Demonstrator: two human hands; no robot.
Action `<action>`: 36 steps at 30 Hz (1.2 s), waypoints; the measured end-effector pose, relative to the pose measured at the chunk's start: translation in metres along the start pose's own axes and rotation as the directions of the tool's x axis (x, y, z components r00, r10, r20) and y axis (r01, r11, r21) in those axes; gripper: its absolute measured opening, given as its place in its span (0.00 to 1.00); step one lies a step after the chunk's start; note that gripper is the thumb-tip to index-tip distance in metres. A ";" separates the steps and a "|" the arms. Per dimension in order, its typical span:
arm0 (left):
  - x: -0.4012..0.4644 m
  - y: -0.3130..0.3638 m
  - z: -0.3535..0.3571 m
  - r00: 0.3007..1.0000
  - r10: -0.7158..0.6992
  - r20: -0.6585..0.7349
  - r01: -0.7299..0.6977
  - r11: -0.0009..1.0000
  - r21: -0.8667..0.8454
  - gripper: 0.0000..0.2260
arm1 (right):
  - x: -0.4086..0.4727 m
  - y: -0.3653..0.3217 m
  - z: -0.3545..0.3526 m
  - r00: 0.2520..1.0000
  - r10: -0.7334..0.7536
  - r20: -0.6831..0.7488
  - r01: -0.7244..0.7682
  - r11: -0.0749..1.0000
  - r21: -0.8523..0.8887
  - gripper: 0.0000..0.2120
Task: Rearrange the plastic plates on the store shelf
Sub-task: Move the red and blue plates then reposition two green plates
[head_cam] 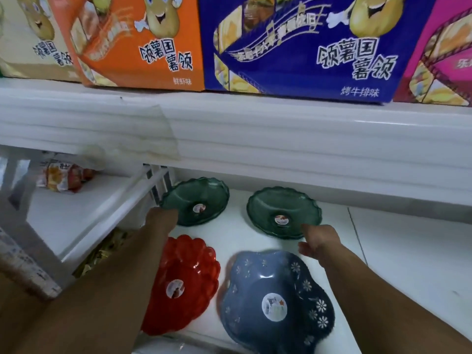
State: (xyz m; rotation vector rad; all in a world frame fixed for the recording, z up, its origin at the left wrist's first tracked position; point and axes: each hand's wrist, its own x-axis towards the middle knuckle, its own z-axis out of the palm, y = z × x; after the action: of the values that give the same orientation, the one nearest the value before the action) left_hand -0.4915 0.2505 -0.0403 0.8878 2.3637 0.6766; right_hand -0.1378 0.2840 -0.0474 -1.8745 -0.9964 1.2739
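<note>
Nearest to us, the blue plate (277,302) with its little white flowers and round sticker sits on the white shelf (396,251), just this side of the right hand's fingers, and to its left the red plate (184,284) lies partly under the left forearm, well back from that hand's fingertips. Now the hands: the right hand (320,242) reaches forward, its fingers at the near rim of the right green plate (283,213), the thumb out to the left — whether those fingers are pinching the rim or only touching it, I cannot tell from here. The left hand (163,219) is stretched out too, its far end meeting the near-left edge of the left green plate (196,200); the fingers are hidden beyond the back of the hand, so grasping or loose, I cannot tell. Both green plates lie flat, side by side and apart, each with a sticker at its centre. Left of the left fingers runs a white divider rail (132,192), with snack packets (63,177) beyond it. Farther off, above the fingers, the upper shelf edge (281,134) carries an orange carton (143,42) and a blue carton (306,47).
</note>
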 end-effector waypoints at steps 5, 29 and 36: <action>0.033 -0.001 0.000 0.998 0.065 -0.007 -0.064 0.986 0.157 0.16 | 0.030 0.002 0.013 0.997 0.074 0.013 -0.075 0.992 0.103 0.09; 0.049 -0.004 0.011 0.975 -0.098 0.201 0.210 0.712 -0.670 0.03 | 0.039 -0.004 0.021 0.997 0.061 -0.047 -0.051 0.981 0.188 0.07; 0.011 0.018 -0.010 0.975 -0.090 0.202 0.204 0.724 -0.659 0.05 | 0.008 -0.012 -0.016 0.997 0.046 -0.058 -0.024 0.943 0.332 0.05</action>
State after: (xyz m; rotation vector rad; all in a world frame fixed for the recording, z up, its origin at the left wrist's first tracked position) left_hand -0.4964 0.2673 -0.0253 0.3931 1.7882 1.2409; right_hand -0.1233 0.2954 -0.0357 -1.6663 -0.6678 1.3014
